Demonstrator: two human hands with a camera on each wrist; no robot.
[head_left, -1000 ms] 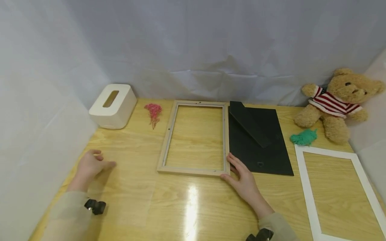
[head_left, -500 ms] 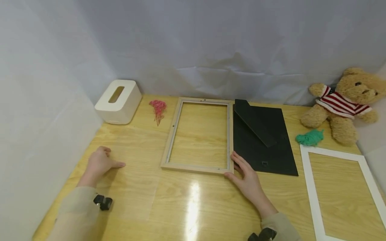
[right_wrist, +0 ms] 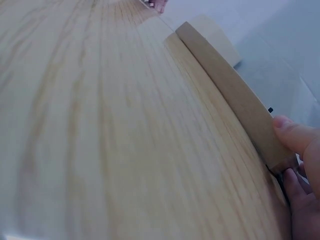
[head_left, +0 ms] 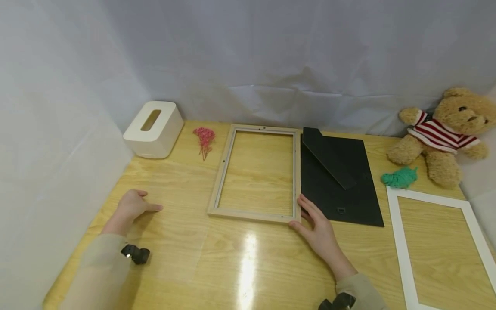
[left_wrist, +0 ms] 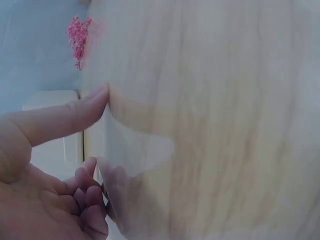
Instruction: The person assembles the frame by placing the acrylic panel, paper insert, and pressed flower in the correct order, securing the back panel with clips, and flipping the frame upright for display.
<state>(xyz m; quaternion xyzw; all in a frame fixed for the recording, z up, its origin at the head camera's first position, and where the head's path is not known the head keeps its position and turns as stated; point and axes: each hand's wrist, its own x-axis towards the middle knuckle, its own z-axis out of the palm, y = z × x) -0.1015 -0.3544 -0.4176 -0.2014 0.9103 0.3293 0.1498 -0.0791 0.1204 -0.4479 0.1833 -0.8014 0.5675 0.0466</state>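
The frame [head_left: 252, 216] was found flat at the middle of the table [head_left: 279, 262], just left of the board [head_left: 360, 172]. Its near right corner was grasped by the right hand [head_left: 319, 234], the thumb being set against the near rail and the fingers against the right one. A clear sheet [head_left: 178, 237] was faintly made out at the left; beside it the left hand [head_left: 131, 204] was seen with thumb extended and fingers partly curled. Whether the sheet was gripped could not be told.

The frame was judged light and stiff, best taken by opposite rails, since its slim joints might be strained by a one-corner lift. The sheet was judged slippery, best handled by its edges; glass or plastic could not be determined.

Pale, smooth, wood-like rails were noted, with matt black board, flat white mount [head_left: 401, 241] and brittle-looking pink flowers [head_left: 204, 136].
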